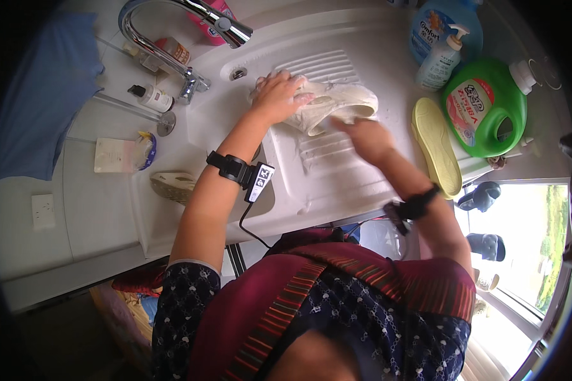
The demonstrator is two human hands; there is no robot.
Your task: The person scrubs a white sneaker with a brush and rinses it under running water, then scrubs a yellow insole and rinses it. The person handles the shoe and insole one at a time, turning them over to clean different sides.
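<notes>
A wet cream clog-style shoe (350,91) lies on the ribbed washboard (329,66) of a white sink. My left hand (280,97), with suds on its fingers, holds the shoe down at one end. Beside the shoe's opening is my right hand (369,138), blurred by motion. Whether it grips anything, such as a small brush, is hidden. A second pale shoe (174,185) rests at the left of the sink, partly covered by my left forearm.
A chrome faucet (190,81) arches over the back left. On the right are a yellow shoe sole (436,147), a green detergent jug (486,107), a pump bottle (439,62) and a blue softener bottle (422,28). A cable hangs from my left wrist device (257,181).
</notes>
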